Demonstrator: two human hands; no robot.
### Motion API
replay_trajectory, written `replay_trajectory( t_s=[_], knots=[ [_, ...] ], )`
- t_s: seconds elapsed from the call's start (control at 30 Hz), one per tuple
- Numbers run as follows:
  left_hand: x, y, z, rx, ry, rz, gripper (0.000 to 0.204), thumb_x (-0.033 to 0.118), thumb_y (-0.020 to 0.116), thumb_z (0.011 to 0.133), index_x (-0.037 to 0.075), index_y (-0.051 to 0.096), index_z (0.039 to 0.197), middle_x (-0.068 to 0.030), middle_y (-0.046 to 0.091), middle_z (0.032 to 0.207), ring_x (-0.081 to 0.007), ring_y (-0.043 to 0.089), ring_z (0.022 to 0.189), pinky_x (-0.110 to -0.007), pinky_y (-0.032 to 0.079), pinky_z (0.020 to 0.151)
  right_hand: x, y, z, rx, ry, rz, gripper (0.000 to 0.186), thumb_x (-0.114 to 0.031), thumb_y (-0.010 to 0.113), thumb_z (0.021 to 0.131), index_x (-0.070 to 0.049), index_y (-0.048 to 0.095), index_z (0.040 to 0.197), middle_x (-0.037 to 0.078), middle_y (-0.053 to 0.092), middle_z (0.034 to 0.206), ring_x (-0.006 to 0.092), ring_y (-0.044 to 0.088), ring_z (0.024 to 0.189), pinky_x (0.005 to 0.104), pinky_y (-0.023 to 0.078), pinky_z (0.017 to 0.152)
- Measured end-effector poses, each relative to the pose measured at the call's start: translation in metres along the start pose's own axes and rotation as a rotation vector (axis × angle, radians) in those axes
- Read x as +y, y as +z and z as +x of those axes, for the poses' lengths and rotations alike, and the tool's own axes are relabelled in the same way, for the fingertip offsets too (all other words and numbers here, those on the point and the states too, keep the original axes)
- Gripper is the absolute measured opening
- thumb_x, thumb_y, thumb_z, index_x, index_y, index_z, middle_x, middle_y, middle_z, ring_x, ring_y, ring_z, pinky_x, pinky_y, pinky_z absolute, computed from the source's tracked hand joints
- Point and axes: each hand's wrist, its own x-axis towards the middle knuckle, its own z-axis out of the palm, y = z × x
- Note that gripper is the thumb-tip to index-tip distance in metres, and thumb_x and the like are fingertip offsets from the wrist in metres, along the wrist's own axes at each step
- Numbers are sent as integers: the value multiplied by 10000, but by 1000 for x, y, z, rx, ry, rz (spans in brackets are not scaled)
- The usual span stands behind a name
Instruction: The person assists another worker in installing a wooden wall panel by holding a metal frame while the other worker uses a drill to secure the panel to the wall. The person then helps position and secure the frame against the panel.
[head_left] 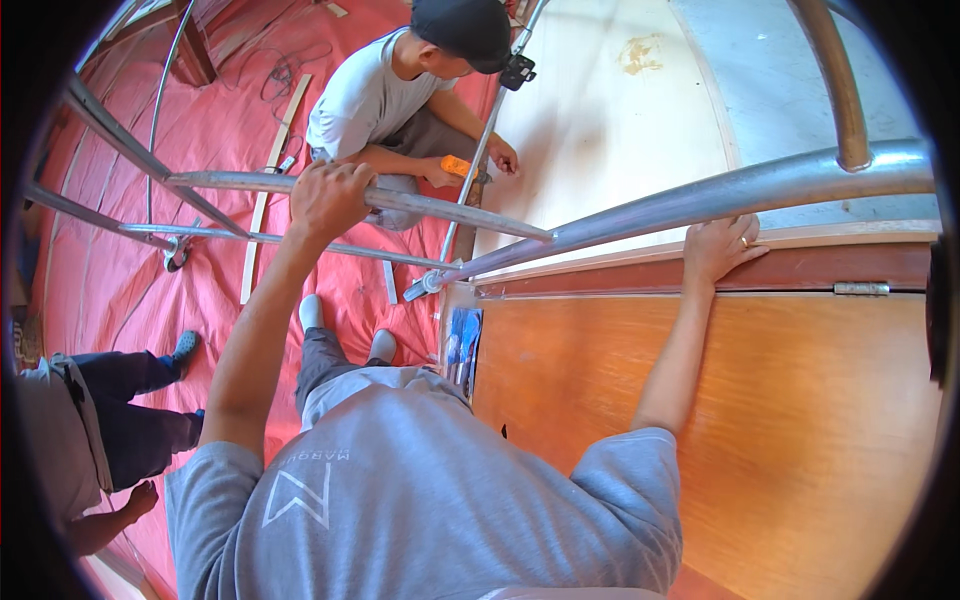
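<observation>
Gripping a metal scaffold rung [445, 210] with closed fingers is my left hand [330, 200], raised at the upper middle. My right hand [715, 248], wearing a ring, has its fingers bent over a pale wooden edge [810, 234] above a reddish frame strip. Just over that hand runs a thick silver tube [640, 215]. Below it is an orange wooden door panel [780, 410] with a metal hinge [860, 288].
A co-worker [380, 110] crouches ahead, holding an orange tool [458, 167] beside a pale board [570, 90]. Another person [120, 420] stands at lower left. Metal tubes [130, 135] cross pink floor sheeting [180, 290], where a long wooden strip [255, 250] lies.
</observation>
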Motion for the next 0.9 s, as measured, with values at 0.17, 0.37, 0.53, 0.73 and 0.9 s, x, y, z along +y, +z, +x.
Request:
replay_trajectory(
  t_s=[0.17,0.37,0.53,0.73,0.9],
  knots=[
    [0,1,1,3,-18,-7,91,212,632,838,121,637,840,-63,696,764,-264,674,687,-404,503,676,1,3,0,-11,5,-11,600,-269,654,853,-30,421,1351,143,510,1283,340,447,1266,740,265,1029],
    [2,0,1,23,0,-20,81,205,631,836,126,614,828,-66,674,719,-265,658,652,-400,488,652,-1,-1,0,-10,5,-10,539,-278,654,858,-37,460,1299,135,517,1259,324,443,1272,739,267,1026],
    [2,-2,0,13,0,-3,74,201,628,831,129,609,830,-62,675,717,-262,656,643,-397,488,651,0,1,-1,7,-2,-14,501,-286,654,861,-57,484,1273,119,527,1225,316,451,1260,743,270,1019],
    [1,2,0,39,8,-2,59,191,624,824,134,609,822,-58,671,702,-257,658,631,-387,491,651,0,2,-1,12,-5,-19,477,-290,648,872,-72,494,1267,115,527,1215,313,455,1254,746,274,1012],
    [2,2,1,23,-5,7,45,180,629,804,140,622,824,-58,678,708,-244,668,646,-378,496,668,-1,0,-1,3,0,-17,476,-285,649,872,-72,494,1269,116,528,1211,314,456,1254,747,274,1011]
  ],
)
